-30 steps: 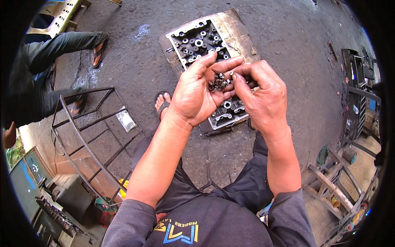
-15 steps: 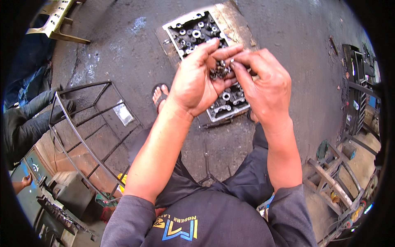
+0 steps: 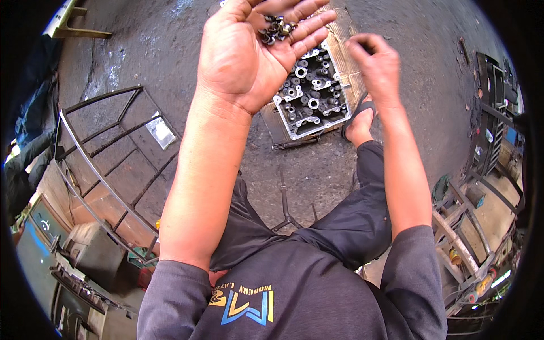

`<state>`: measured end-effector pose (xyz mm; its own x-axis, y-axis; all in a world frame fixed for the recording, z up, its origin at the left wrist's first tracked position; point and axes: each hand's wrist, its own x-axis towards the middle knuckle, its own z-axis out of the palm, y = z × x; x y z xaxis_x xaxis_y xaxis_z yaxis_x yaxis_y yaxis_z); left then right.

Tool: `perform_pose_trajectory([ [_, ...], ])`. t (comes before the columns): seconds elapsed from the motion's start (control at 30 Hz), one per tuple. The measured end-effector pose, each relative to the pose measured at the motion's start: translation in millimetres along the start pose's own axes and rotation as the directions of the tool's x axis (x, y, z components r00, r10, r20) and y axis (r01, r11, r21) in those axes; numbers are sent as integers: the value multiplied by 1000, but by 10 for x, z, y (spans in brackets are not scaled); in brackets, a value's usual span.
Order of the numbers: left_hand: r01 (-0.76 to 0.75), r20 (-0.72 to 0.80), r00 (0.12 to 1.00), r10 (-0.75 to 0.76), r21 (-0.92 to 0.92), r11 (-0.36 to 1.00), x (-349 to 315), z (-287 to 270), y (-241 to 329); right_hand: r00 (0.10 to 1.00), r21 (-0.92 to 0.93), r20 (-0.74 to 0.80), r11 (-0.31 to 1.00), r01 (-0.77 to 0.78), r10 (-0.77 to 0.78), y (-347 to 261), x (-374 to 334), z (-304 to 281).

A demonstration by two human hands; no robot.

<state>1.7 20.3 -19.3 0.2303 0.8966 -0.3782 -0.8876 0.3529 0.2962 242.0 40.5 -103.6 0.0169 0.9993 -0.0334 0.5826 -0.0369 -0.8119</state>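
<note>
My left hand (image 3: 238,62) is raised palm up at the top of the view, its fingers stretched out. Cupped in it lies a small heap of shiny dark metal parts (image 3: 276,29), too small to name exactly. To the right, my right hand (image 3: 375,62) hangs apart from the left, its fingers curled and slightly smeared by motion; what they hold, if anything, is hidden. Below and between the hands an engine cylinder head (image 3: 313,103) rests on the ground, with several round dark spring seats and bright rings inside its pale rim. My left hand covers its far part.
Cardboard (image 3: 347,42) lies under the cylinder head. A black metal frame (image 3: 102,175) stands at the left, a small plastic packet (image 3: 161,133) beside it. My sandalled foot (image 3: 361,122) is right of the cylinder head. Metal stands (image 3: 456,232) fill the right edge.
The hands have parted: the left went up and left with the metal parts, the right moved away to the right and up. More of the cylinder head's near end now shows.
</note>
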Motion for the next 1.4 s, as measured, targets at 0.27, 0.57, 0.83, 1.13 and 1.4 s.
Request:
perform_pose_trajectory([
  [0.27,-15,20,1000,18,-113,993,-45,-58,173,978,-228,22,954,-197,207,1437,-597,1069],
  [0.57,46,92,995,-30,-178,983,-63,-82,202,979,-257,-14,945,-202,205,1554,-732,1265],
  [0.83,22,51,999,-14,-160,987,-105,-53,188,969,-316,-7,919,-235,245,1498,-709,1293],
  [1.13,-54,144,987,66,-89,995,-135,-79,190,996,-392,-27,916,-92,88,1503,-780,1328],
  [1.4,-65,139,987,79,-107,992,-135,-91,183,997,-408,-19,910,-78,77,1514,-821,1330],
])
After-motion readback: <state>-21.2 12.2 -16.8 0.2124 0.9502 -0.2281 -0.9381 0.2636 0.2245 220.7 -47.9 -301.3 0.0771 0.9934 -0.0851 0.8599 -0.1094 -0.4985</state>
